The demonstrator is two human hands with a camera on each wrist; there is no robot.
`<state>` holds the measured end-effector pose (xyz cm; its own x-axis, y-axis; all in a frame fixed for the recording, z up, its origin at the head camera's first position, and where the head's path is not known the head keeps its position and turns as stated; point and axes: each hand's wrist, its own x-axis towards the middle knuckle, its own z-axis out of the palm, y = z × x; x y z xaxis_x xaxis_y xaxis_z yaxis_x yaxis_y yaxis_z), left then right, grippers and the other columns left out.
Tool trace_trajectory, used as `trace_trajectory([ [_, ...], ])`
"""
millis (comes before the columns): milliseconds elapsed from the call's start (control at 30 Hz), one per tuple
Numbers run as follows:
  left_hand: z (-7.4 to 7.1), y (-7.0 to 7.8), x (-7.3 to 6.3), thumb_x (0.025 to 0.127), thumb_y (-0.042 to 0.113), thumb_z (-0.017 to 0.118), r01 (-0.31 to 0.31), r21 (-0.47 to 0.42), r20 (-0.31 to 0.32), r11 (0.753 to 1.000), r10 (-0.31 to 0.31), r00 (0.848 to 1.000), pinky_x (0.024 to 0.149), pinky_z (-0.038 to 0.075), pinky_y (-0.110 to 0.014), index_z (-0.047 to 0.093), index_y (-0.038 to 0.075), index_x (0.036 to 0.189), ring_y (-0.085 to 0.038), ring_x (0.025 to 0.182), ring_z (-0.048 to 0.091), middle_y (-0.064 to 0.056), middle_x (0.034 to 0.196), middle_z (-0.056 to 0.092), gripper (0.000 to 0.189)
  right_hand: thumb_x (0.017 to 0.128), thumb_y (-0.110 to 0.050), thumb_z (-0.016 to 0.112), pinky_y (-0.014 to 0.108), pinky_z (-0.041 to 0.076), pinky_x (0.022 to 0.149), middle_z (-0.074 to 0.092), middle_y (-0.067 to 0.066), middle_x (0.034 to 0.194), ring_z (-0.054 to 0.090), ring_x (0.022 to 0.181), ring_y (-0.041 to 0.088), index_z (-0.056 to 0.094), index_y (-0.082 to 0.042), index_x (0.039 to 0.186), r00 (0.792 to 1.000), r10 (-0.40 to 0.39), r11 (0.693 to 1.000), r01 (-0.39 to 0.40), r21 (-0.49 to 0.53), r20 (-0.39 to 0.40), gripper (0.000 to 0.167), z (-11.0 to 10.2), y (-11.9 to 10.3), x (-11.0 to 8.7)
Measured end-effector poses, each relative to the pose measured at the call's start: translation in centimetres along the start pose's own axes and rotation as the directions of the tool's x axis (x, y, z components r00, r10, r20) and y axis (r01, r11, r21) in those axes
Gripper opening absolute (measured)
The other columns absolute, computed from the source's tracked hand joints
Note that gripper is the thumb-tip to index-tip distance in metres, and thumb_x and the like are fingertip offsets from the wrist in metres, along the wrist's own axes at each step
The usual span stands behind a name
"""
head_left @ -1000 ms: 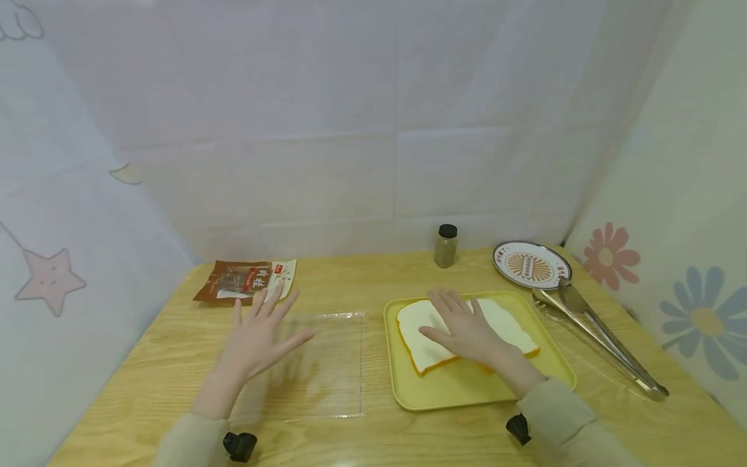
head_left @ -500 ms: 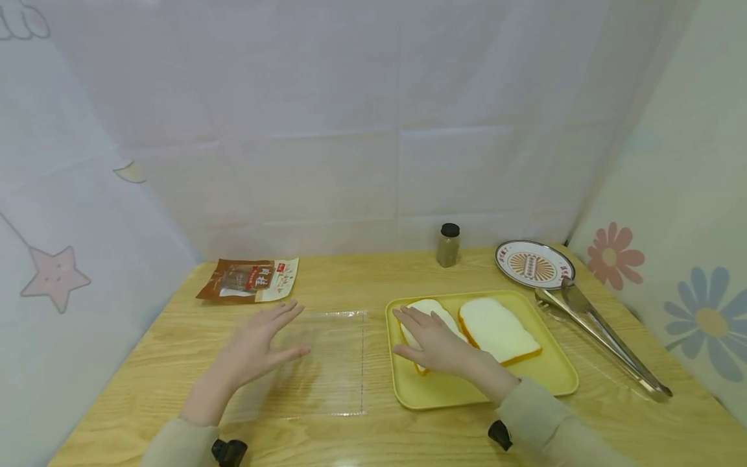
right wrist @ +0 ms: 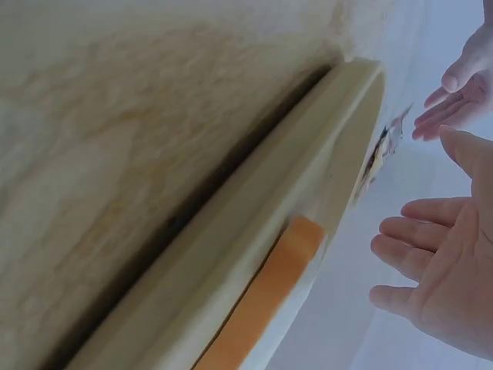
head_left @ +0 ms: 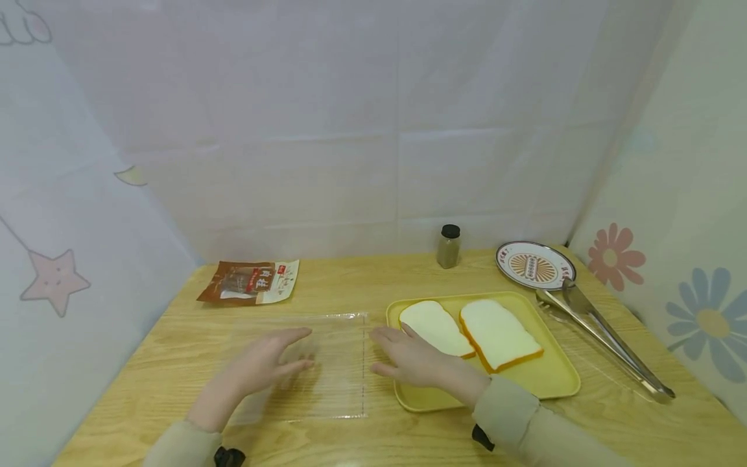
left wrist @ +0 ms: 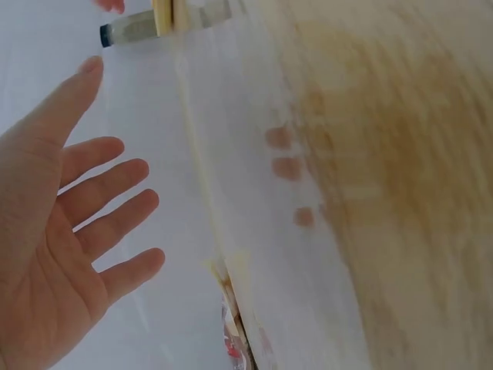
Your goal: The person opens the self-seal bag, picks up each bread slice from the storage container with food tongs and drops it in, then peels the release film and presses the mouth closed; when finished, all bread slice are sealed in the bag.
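Note:
My left hand [head_left: 262, 364] hovers over the left half of a clear plastic sheet [head_left: 335, 389], fingers loosely extended and nothing in them. My right hand [head_left: 411, 357] is near the left rim of a yellow tray [head_left: 432, 397], its fingertips reaching past the rim toward the sheet. In the right wrist view its fingers [right wrist: 412, 231] are relaxed and hold nothing. On the tray lie two white bread slices with orange crusts: a left slice [head_left: 433, 324], partly covered by my right hand, and a right slice [head_left: 498, 334].
At the back left lies a brown food packet [head_left: 248, 282]. A small jar [head_left: 449, 246] with a black lid stands at the back. To the right are a patterned plate [head_left: 533, 264] and metal tongs [head_left: 607, 340]. Curtains enclose the table.
My right hand has moved left, from over the bread slices to the tray's left rim, uncovering the right slice. My left hand has come lower over the sheet, its fingers less spread.

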<state>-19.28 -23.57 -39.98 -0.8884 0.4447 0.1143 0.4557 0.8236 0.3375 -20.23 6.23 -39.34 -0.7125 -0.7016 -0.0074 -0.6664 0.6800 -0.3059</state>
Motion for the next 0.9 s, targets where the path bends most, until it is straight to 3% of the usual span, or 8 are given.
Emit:
trace_trajectory([
  [267,0.3,0.2,0.5,0.081,0.024,0.073,-0.046,0.008,0.105,0.999,0.044,0.993,0.097,0.047,-0.051,0.054,-0.008,0.125,-0.039,0.113,0.058,-0.023,0.124,0.059,0.058,0.097,-0.039,0.050,0.055,0.022,0.116,0.038,0.013,0.148,0.034,0.139,0.028,0.038,-0.004,0.142,0.998,-0.008,0.997,0.012,-0.073,0.057,0.059,0.8,-0.8,1.0],
  [900,0.9,0.2,0.6,0.075,0.034,0.076,0.012,-0.045,0.165,0.999,-0.004,0.986,0.103,0.042,-0.052,0.054,-0.005,0.126,-0.041,0.119,0.053,-0.025,0.131,0.053,0.067,0.095,-0.041,0.053,0.050,0.026,0.116,0.037,0.009,0.150,0.033,0.140,0.022,0.040,-0.008,0.142,0.990,0.011,0.986,0.012,-0.165,0.140,0.059,2.2,-1.8,2.7],
])
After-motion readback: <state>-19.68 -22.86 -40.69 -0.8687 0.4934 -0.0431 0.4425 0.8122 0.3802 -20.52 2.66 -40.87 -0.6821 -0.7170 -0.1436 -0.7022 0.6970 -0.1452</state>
